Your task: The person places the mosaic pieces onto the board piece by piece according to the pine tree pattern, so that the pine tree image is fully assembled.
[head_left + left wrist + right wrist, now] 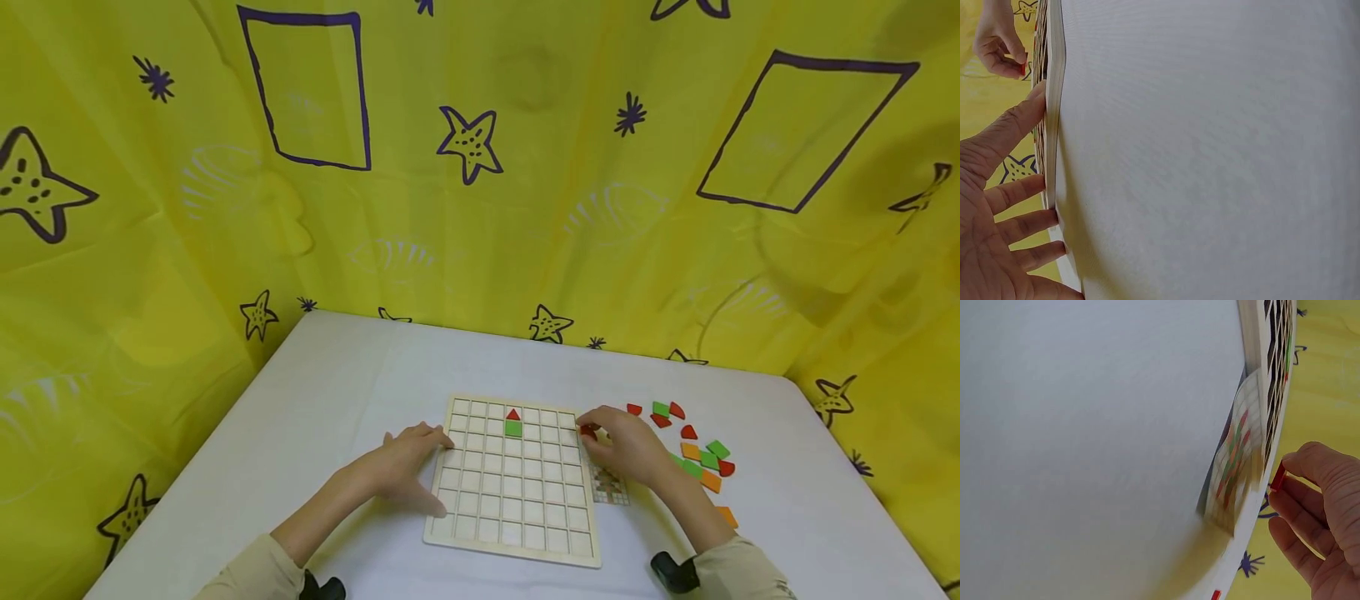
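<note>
Red piece (1279,477): pinched between thumb and fingertips of my right hand (626,447), carried near the upper right edge of the grid board (512,505) and not in any square. It shows edge-on at the right wrist and is partly covered in the head view, so its outline cannot be told. Left hand (408,468): fingers spread wide and fairly straight along the board's left edge, thumb near the lower left corner, nothing gripped. Board lies flat on the table (360,375); top row, middle column holds a red triangle (513,414), with a green square (513,428) directly below. Pattern card (610,486) sits just beside the right edge, partly hidden by my right forearm side; loose green (717,449) and orange (711,481) pieces lie farther right. Judgement: step in hand looks like seating this piece in a square. Method: check the card for square and orientation first; turn the piece between the fingertips above the board, not inside the recess; lower it flat, one side against a ridge, then press lightly. Left hand should brace only, without pushing sideways. Risk: a sleeve or knuckle nudging the two seated pieces.
</note>
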### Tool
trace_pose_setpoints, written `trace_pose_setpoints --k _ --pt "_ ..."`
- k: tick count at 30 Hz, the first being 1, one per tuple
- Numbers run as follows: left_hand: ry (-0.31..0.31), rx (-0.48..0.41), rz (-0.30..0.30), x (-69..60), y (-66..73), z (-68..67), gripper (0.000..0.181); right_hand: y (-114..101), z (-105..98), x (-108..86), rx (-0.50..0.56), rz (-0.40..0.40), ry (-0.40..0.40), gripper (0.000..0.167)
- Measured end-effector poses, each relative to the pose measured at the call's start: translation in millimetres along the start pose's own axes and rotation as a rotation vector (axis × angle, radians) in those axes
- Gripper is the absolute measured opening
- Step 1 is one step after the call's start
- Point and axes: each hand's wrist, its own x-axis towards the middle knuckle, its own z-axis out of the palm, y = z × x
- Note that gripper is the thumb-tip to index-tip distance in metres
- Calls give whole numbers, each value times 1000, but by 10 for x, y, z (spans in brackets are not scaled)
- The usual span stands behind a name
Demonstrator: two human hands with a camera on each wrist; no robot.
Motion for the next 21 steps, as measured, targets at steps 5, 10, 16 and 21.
trace_pose_setpoints --k 5,10,16,21 --pt "-4 0 1 10 -3 0 80 -120 69 98 -21 -57 17 22" --pt "0 4 -2 9 -3 -4 80 -261 134 206 -25 -99 3 17" --pt "2 2 1 10 6 -8 80 -396 209 326 0 -164 -34 10" --pt "-1 2 -3 10 17 -7 80 -439 290 407 -36 -213 -49 6"
